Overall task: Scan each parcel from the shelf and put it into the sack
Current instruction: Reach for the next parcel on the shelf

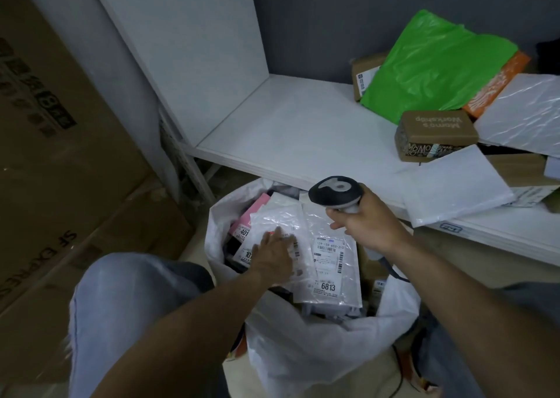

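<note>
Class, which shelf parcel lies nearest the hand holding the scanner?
The flat white mailer at the front of the shelf; the green bag and printed brown box lie further back.

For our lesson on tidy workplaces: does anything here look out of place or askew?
The flat white plastic mailer lies askew, its corner overhanging the front edge of the white shelf, so it might slip off. Nothing looks spilled or damaged.

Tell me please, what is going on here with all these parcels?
A person is packing parcels. The left hand presses a white parcel into the sack, which is already quite full. The right hand grips the scanner above it. A green parcel and others lie on the shelf.
</note>
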